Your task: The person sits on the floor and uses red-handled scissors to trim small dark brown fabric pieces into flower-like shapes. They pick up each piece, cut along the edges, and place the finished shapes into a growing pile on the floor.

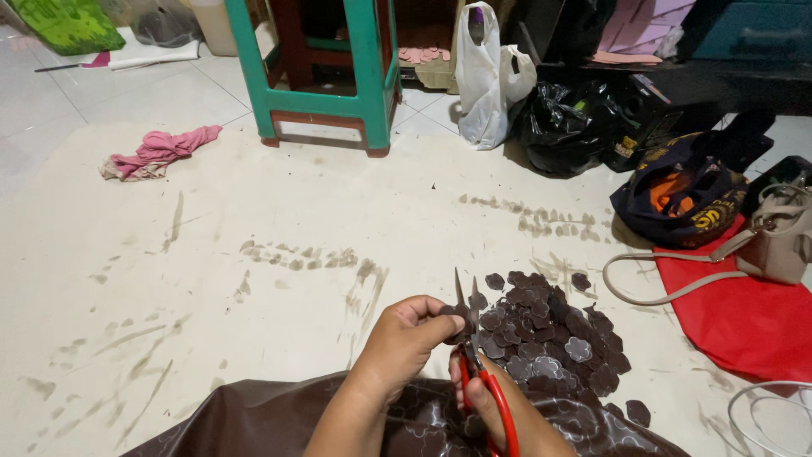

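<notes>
My left hand (pixel 404 341) pinches a small dark brown flower-shaped piece (pixel 457 314) near the bottom centre of the head view. My right hand (pixel 507 415) grips red-handled scissors (pixel 474 355), whose blades point up and are parted around that piece. Just to the right lies a pile of several cut brown flower pieces (pixel 550 338) on the floor. A dark brown sheet printed with flower outlines (pixel 254 419) lies over my lap beneath both hands.
A pale, stained mat (pixel 254 254) covers the floor. A green stool (pixel 326 76) stands at the back, a pink cloth (pixel 156 152) at the left. Black and white plastic bags (pixel 524 93), a dark bag (pixel 685 190), a beige handbag (pixel 774 241) and red cloth (pixel 736 313) crowd the right.
</notes>
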